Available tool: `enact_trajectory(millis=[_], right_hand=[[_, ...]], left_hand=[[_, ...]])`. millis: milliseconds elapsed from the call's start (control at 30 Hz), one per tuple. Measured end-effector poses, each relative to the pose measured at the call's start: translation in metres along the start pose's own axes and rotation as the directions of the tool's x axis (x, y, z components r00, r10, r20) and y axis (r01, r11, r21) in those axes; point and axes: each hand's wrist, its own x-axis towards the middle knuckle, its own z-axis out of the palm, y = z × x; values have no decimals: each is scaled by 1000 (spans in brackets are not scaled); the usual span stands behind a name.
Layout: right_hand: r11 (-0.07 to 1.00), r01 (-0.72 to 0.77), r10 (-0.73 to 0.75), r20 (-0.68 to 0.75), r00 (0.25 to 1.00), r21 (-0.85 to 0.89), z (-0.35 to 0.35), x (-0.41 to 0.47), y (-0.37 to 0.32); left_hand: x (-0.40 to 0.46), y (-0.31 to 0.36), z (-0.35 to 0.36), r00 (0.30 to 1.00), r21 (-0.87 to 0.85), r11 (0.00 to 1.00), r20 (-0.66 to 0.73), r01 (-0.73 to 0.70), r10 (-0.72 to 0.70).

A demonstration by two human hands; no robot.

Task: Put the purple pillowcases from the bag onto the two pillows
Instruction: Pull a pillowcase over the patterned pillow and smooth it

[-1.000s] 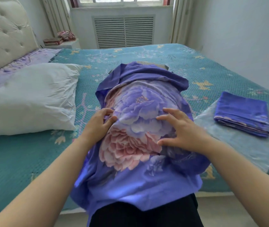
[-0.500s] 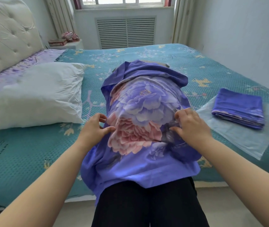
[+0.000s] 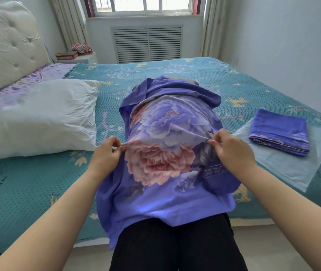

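Two hands pinch the purple pillowcase (image 3: 161, 153) that covers a pillow lying on the bed (image 3: 28, 182). The left hand (image 3: 105, 155) has its fingers (image 3: 116, 141) together on the cloth at the left edge, and the right hand (image 3: 232, 151) pinches the cloth at the right edge. The lower end of the pillowcase hangs over the bed edge. A bare white pillow (image 3: 44, 116) lies to the left. A folded pillowcase (image 3: 279, 132) rests on the clear bag (image 3: 292, 169) to the right.

Tufted headboard (image 3: 9, 45), teal bedspread (image 3: 28, 182), slatted vent (image 3: 147, 44).
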Motion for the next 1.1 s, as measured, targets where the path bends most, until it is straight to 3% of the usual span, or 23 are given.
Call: enact_trajectory(millis=[67,133,200,233,300,433,500,567,633,700,800,867,1000,1100], right_hand=[[1000,-13,13,-7,1000,-19,2,2,-4],[945,-138,151,-21,988,297,6,11,-10],[686,-307,359,60,931,660,12,28,-15],[550,-354,415,120,902,756,14,37,-16],[451,-407,412,219,884,794,19,48,-12],[502,-413,140,400,906,760,11,45,3],[623,-389,-38,523,851,679,0,41,16],[800,-286,-104,592,799,528,-11,41,27],[958,-116,-22,470,882,262,-12,46,35],[988,-90,51,280,959,128,-7,47,36],[983,-105,102,25,994,153,4,45,18],[922,-196,219,-32,975,334,10,57,9],[611,-402,426,145,893,682,22,87,9],[544,-471,298,365,882,694,20,84,14]], left_hand=[[3,2,3,999,-38,999,-36,4,-6],[8,7,7,996,-116,992,-72,43,-51],[14,17,11,991,-198,976,-84,85,-104],[16,22,14,989,-234,966,-81,106,-128],[19,29,20,985,-299,943,-50,145,-167],[25,22,19,982,-297,945,166,138,-91],[25,17,9,941,-278,953,339,119,-19],[26,11,1,890,-289,950,455,122,24],[26,9,0,928,-238,968,372,74,21],[28,14,6,995,-70,997,99,-11,18],[29,35,15,973,-8,1000,-229,-10,8],[39,46,18,963,-85,996,-267,18,-41],[66,52,22,990,-196,972,-39,129,-139],[66,52,23,966,-186,961,196,205,-169]])
